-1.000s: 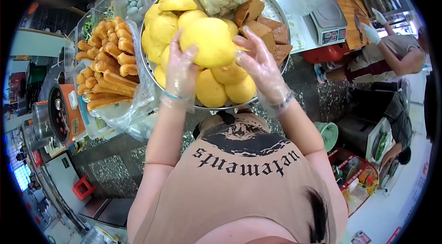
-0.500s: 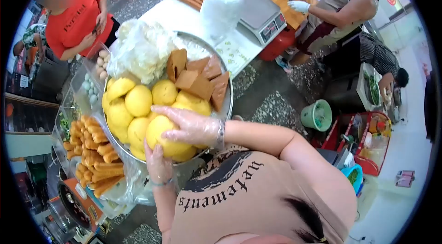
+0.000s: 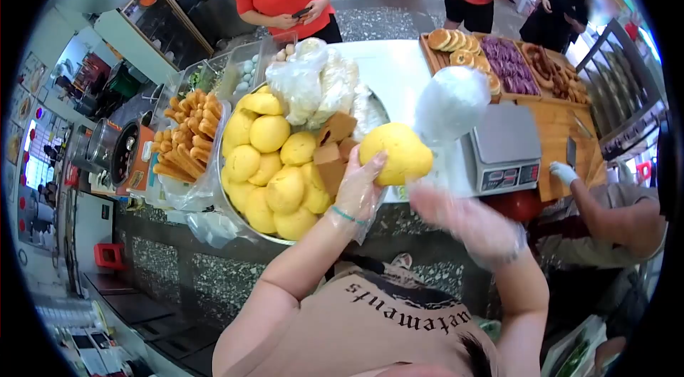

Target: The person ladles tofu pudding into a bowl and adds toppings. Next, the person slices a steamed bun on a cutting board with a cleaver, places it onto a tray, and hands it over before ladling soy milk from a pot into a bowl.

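Yellow bun point(image 3: 395, 154) in left fingers point(image 3: 372, 169), other buns point(image 3: 286, 190) in tray point(image 3: 266, 236)

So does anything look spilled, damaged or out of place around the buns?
I see nothing spilled or damaged: the buns sit heaped together, and the left hand holds one up. Only the plastic near the dough sticks looks untidy, drooping in loose, crumpled folds.
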The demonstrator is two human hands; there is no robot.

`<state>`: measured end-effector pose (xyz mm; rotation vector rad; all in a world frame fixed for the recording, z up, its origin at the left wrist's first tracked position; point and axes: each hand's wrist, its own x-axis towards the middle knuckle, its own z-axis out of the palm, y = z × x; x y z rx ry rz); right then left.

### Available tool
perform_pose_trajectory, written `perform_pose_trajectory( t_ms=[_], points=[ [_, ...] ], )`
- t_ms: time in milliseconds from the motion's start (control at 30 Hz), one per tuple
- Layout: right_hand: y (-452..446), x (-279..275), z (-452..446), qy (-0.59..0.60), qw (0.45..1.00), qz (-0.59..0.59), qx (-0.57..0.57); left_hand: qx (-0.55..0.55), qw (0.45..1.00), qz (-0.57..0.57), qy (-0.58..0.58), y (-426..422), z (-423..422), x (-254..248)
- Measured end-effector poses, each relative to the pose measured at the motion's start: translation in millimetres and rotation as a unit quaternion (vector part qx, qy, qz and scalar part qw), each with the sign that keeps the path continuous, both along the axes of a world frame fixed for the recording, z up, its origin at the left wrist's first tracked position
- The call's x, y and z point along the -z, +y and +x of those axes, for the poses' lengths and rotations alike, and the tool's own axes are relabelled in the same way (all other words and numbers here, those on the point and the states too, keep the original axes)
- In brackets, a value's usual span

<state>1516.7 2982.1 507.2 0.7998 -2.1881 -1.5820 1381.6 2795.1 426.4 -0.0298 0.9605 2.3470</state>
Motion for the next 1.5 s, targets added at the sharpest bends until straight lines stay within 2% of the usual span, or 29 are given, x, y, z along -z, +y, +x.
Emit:
perform_pose_trajectory(
  t_ms=[33,67,100,133,167,233,300,367,433,467,567,700,767,833,900,933,967,1000,1033,1067,1100,1133,1167,1200,1267,1333,1367,1433,1500],
  points=[
    [17.0,-8.2,25.2,0.156,0.922,0.349,-0.066,-0.026,1.0,0.005,0.005,15.5,3.6,0.4],
    [30.6,-17.9,50.6,0.288,0.702,0.64,-0.121,-0.03,0.999,-0.006,0.014,21.9,6.0,-3.8],
    [44.3,-25.5,67.3,0.382,0.374,0.831,-0.155,-0.037,0.999,-0.003,0.016,30.2,6.4,-4.1],
    [58.4,-28.3,74.7,0.419,-0.008,0.893,-0.161,-0.033,0.999,-0.008,0.027,36.9,9.0,-1.4],
    [70.1,-12.3,74.0,0.353,-0.009,0.927,-0.124,-0.024,0.999,-0.018,0.033,41.5,16.9,3.7],
    [69.3,0.0,48.2,0.261,0.036,0.959,-0.103,-0.034,0.997,-0.056,0.045,67.0,28.9,10.7],
    [61.5,3.0,15.2,0.26,0.027,0.962,-0.082,0.015,0.997,-0.072,0.003,89.2,39.5,18.4],
    [63.7,10.9,-3.4,0.272,0.03,0.96,-0.06,0.033,0.997,-0.072,0.016,110.8,38.0,31.5],
    [66.2,9.4,-12.2,0.217,-0.015,0.975,-0.044,0.066,0.994,-0.078,0.025,130.8,36.0,38.1],
    [74.1,13.8,-14.7,0.193,0.028,0.98,-0.051,0.065,0.993,-0.088,0.054,144.0,33.1,43.4],
    [104.2,25.8,-0.4,0.204,0.045,0.975,-0.075,0.134,0.986,-0.078,0.053,178.9,26.6,50.5],
    [140.5,31.2,13.5,0.157,0.05,0.978,-0.128,0.184,0.979,-0.071,0.043,224.7,19.9,52.1],
    [154.2,36.0,13.7,0.099,0.061,0.989,-0.086,0.195,0.98,-0.035,0.009,243.5,18.3,53.6],
    [163.0,31.5,8.3,0.083,0.061,0.989,-0.102,0.197,0.98,-0.035,0.007,259.7,18.9,56.9],
    [177.8,37.1,10.2,0.076,0.042,0.995,-0.058,0.202,0.979,-0.033,0.008,274.8,14.5,63.0],
    [186.6,41.5,11.5,0.063,0.05,0.995,-0.066,0.199,0.974,-0.085,0.072,281.2,12.7,69.7],
    [198.3,45.4,14.0,0.051,0.025,0.994,-0.094,0.214,0.959,-0.132,0.127,288.6,20.9,73.1],
    [212.7,45.2,25.7,0.021,0.004,0.991,-0.13,0.22,0.956,-0.155,0.12,296.0,24.6,64.3],
    [224.2,40.0,34.9,-0.007,0.029,0.988,-0.153,0.239,0.949,-0.174,0.113,304.5,25.1,54.5],
    [244.7,48.6,47.6,-0.017,0.001,0.983,-0.181,0.242,0.945,-0.188,0.118,314.7,31.1,53.7],
    [263.8,52.9,62.8,-0.034,0.008,0.977,-0.208,0.226,0.931,-0.194,0.213,327.1,37.6,69.1],
    [292.7,81.1,85.6,-0.033,-0.058,0.974,-0.216,0.26,0.923,-0.207,0.193,337.7,40.3,79.3],
    [321.8,114.9,108.6,-0.051,-0.122,0.958,-0.256,0.245,0.939,-0.19,0.149,353.0,51.9,96.5],
    [350.6,140.8,126.9,-0.077,-0.23,0.93,-0.278,0.243,0.951,-0.169,0.09,370.5,60.7,98.5],
    [400.3,179.1,148.6,-0.12,-0.287,0.878,-0.363,0.261,0.952,-0.152,0.052,406.7,84.7,108.1],
    [453.4,197.2,147.0,-0.192,-0.397,0.819,-0.367,0.254,0.956,-0.145,-0.009,445.8,108.0,109.8],
    [485.6,206.4,150.0,-0.193,-0.394,0.82,-0.368,0.255,0.956,-0.148,-0.01,463.1,119.1,110.4],
    [549.3,225.4,155.6,-0.247,-0.27,0.84,-0.401,0.266,0.952,-0.152,-0.001,492.6,139.7,111.9],
    [622.4,258.5,167.6,-0.286,-0.268,0.798,-0.458,0.265,0.95,-0.167,0.006,511.4,150.5,110.4]
  ],
)
